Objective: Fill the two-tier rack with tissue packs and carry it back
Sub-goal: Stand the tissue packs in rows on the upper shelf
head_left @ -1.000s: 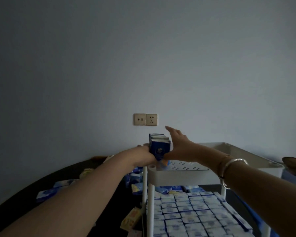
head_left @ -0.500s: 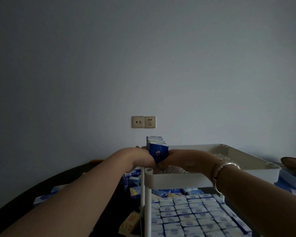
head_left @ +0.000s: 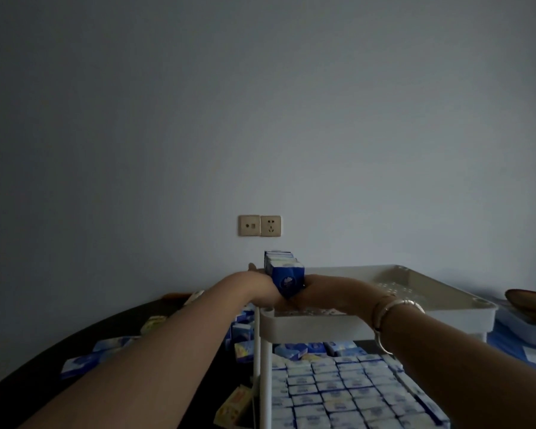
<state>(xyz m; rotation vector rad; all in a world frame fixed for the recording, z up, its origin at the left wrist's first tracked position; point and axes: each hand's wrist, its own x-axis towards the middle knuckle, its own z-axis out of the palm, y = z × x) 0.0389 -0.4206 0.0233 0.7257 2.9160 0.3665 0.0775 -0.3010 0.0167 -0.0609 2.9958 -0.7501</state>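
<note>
A white two-tier rack (head_left: 316,328) stands in front of me on the dark table. Its lower tier is packed with several rows of blue-and-white tissue packs (head_left: 338,394). The top tray shows a bare perforated floor on its right side. A row of blue tissue packs (head_left: 283,272) stands on edge at the top tray's near left corner, squeezed between my two hands. My left hand (head_left: 260,287) presses its left side and my right hand (head_left: 317,289), with a bangle on the wrist, presses its right side.
Loose blue and yellow tissue packs (head_left: 84,363) lie scattered on the dark table (head_left: 28,376) to the left of the rack. A wall socket (head_left: 259,226) is on the grey wall behind. At the far right are blue items and a brown object (head_left: 526,300).
My right hand went from open fingers beside the packs to closed against them. Both hands lowered the row toward the top tray's near left corner.
</note>
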